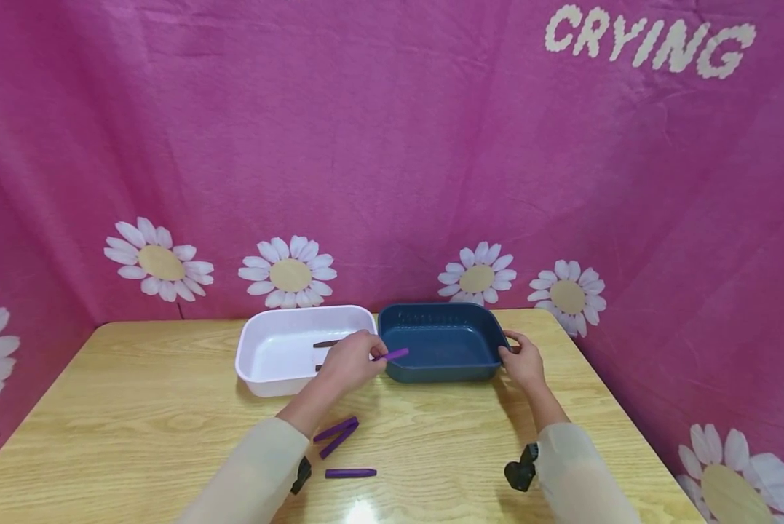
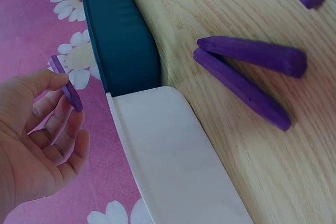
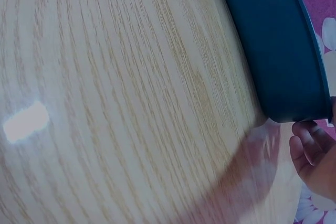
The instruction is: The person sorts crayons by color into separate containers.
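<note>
Pale sleeves (image 1: 254,466) lie before a navy tub (image 1: 444,373); above its left rim, a likely obstacle, the left hand (image 1: 352,362) pinches a purple crayon (image 1: 394,354) between its fingers: probably light, brittle, best held mid-barrel. Left wrist: loose crayons (image 2: 252,53) front-left of the navy tub, white tub (image 2: 173,150) adjoining. Right wrist: the right hand (image 3: 319,169) grips the navy tub's right end.

Magenta cloth backdrop (image 1: 392,160), white daisies (image 1: 290,275) with yellow centres, white "CRYING" lettering (image 1: 678,46), wood-grain table (image 1: 156,407), bright glare (image 1: 362,512)

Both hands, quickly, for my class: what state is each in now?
Left hand: pinching a purple stick.
Right hand: gripping the blue container at its right end.
</note>
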`<state>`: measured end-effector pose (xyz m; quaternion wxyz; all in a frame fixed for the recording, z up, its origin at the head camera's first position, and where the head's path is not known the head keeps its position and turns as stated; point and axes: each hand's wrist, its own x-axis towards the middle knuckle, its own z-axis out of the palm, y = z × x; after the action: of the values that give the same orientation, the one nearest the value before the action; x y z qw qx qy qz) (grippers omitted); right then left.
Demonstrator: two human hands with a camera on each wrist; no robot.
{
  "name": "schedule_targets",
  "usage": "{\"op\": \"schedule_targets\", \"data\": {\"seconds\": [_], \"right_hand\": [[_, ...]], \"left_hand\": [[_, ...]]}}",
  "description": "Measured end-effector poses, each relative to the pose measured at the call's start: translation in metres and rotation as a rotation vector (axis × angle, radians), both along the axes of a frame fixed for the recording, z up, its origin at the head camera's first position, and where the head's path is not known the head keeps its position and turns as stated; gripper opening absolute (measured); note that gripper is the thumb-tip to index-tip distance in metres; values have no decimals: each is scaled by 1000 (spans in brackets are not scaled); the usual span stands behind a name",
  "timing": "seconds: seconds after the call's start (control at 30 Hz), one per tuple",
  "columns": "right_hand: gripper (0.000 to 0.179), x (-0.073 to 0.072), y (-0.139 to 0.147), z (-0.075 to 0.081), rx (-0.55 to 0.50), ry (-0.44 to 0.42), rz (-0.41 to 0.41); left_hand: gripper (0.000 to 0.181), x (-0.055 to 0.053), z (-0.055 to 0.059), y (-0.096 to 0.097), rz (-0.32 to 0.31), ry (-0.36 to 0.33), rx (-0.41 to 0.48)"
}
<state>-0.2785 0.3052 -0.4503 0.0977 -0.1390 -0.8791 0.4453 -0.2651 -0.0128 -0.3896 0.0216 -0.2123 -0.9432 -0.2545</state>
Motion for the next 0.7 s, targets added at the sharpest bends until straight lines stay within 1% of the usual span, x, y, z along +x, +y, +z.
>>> {"op": "schedule_targets", "data": {"seconds": [0.1, 0.37, 0.53, 0.7], "right_hand": [[42, -1, -1, 1, -6, 0, 3], [42, -2, -4, 1, -23, 6, 5], [42, -1, -4, 1, -34, 4, 4], [42, 1, -4, 1, -21, 15, -4]], "left_hand": [[11, -3, -1, 2, -2, -9, -2], [14, -12, -7, 6, -55, 4, 42], [15, -16, -9, 12, -44, -29, 61], [16, -20, -10, 18, -34, -68, 76]]}}
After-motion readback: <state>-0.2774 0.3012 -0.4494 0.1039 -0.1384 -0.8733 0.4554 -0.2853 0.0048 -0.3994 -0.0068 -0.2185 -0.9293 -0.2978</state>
